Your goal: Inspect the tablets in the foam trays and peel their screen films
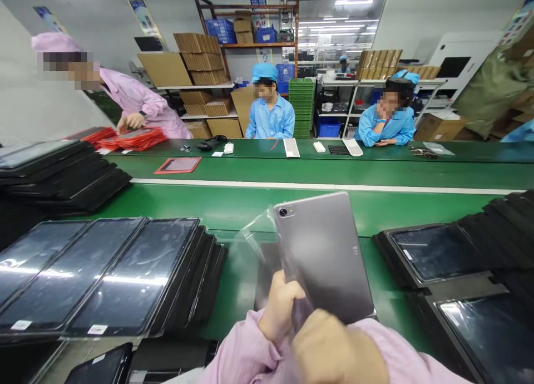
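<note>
I hold a grey tablet [325, 256] upright with its back and camera lens facing me, above the near edge of the green bench [233, 206]. My left hand [280, 313] is closed on the tablet's lower left edge. A clear plastic film [246, 250] hangs off the tablet's left side. My right hand [337, 348] is curled closed at the tablet's bottom edge, its fingers pinching there. Both wrists wear pink sleeves.
Overlapping rows of black tablets lie at the left [104, 272] and the right [438, 253]. A red-edged tablet [178, 165] rests on the green conveyor belt. Across it, a person in pink [137, 103] handles red cases [133, 139], and two people in blue [270, 114] sit.
</note>
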### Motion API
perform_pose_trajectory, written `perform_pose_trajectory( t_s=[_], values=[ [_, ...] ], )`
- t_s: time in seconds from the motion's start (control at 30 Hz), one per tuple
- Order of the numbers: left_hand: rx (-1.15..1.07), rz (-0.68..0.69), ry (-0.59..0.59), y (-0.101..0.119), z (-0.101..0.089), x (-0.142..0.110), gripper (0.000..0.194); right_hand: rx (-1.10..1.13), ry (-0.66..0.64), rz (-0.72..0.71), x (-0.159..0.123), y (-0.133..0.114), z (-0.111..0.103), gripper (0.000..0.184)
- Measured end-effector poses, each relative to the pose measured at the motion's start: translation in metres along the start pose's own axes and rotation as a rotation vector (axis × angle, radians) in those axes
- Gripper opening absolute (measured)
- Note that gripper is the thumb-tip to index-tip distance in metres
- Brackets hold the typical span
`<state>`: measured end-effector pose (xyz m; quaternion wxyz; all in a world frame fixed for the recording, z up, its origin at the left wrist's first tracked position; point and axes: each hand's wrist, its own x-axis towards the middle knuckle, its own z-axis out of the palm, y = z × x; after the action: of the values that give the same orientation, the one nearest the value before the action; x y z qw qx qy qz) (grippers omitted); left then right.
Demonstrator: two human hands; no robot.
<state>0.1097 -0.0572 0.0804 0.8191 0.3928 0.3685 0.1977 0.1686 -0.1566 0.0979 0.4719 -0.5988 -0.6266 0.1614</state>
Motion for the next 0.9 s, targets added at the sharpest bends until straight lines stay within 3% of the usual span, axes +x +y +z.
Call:
perform_pose_trajectory(
  t_s=[0.07,0.1,0.17,0.2,0.27,0.37,0.4,0.47,0.5,0.57,0.63,0.67,0.73,0.8,0.9],
  values=[
    [-0.023,0.007,0.057,0.003,-0.002,0.004,0.011,0.039,0.172,0.084,-0.006,0.003,-0.032,0.046],
    [-0.034,0.03,0.089,0.003,-0.004,0.008,0.011,0.018,0.341,0.186,-0.01,0.005,-0.046,0.04],
    [-0.025,0.094,0.163,0.001,-0.008,0.015,0.01,-0.047,0.619,0.403,-0.017,0.013,-0.062,0.028],
    [0.001,0.122,0.196,-0.002,-0.009,0.018,0.01,-0.056,0.691,0.484,-0.018,0.017,-0.062,0.023],
    [0.1,0.18,0.225,-0.011,-0.008,0.019,0.012,-0.013,0.628,0.55,-0.016,0.025,-0.049,0.028],
    [0.319,0.328,0.089,-0.028,-0.003,0.011,0.027,0.032,0.415,0.574,-0.002,0.038,-0.017,0.069],
    [0.396,0.388,-0.02,-0.032,-0.002,0.008,0.035,0.035,0.399,0.6,0.003,0.042,-0.01,0.072],
    [0.526,0.465,-0.238,-0.037,-0.004,0.007,0.052,0.087,0.468,0.674,0.01,0.053,-0.004,0.059],
    [0.566,0.485,-0.264,-0.036,-0.008,0.009,0.058,0.164,0.523,0.707,0.01,0.059,-0.004,0.051],
    [0.571,0.464,-0.07,-0.034,-0.021,0.02,0.062,0.399,0.589,0.74,0.008,0.07,-0.005,0.043],
    [0.467,0.321,0.172,-0.032,-0.04,0.035,0.054,0.627,0.587,0.722,0.002,0.082,-0.001,0.043],
    [0.405,0.219,0.213,-0.033,-0.05,0.042,0.047,0.678,0.552,0.715,-0.001,0.088,0.003,0.044],
    [0.328,0.059,0.21,-0.036,-0.07,0.054,0.036,0.535,0.421,0.773,-0.009,0.105,0.011,0.044],
    [0.335,0.025,0.269,-0.042,-0.088,0.064,0.029,0.219,0.306,0.899,-0.021,0.127,0.012,0.044],
    [0.403,0.009,0.404,-0.05,-0.108,0.076,0.017,-0.174,0.324,1.105,-0.049,0.158,-0.007,0.047]
  ],
)
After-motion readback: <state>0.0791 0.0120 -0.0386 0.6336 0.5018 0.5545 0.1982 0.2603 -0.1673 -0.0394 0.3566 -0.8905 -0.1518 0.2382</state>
